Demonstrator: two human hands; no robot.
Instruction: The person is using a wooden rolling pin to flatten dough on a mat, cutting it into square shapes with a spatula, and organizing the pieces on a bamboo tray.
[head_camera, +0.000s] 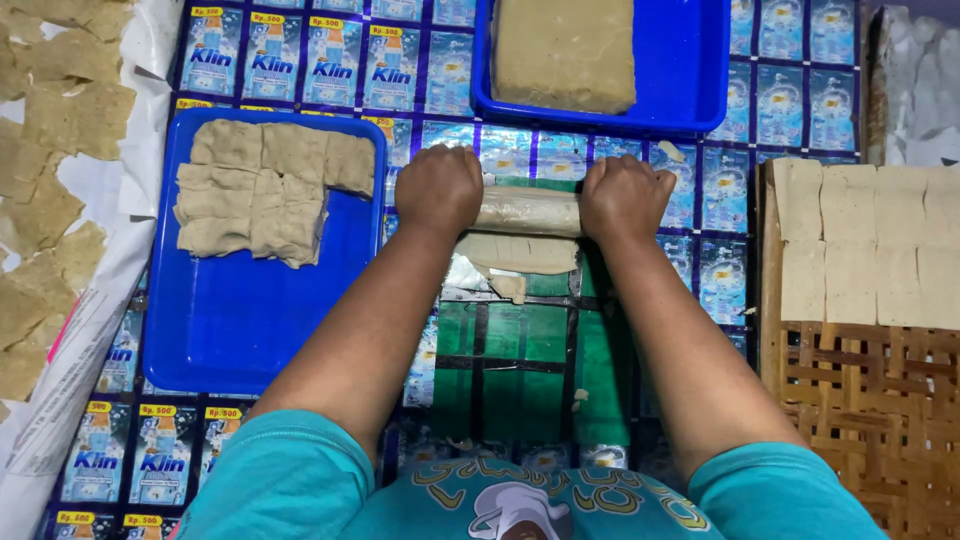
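Observation:
My left hand (438, 186) and my right hand (622, 196) are both closed over the ends of a pale rolling pin (528, 211) lying crosswise on the work surface. A thin flattened sheet of beige dough (517, 254) spreads out just below the pin, with a small ragged flap hanging off its lower edge. The hands' fingers curl down over the pin, so its ends are hidden.
A blue tray (240, 320) at left holds several folded dough sheets (265, 188). Another blue tray (700, 70) at the top holds a thick dough block (565, 52). A woven bamboo rack (870, 400) at right carries cut squares (865, 240). More pieces (45, 200) lie on paper far left.

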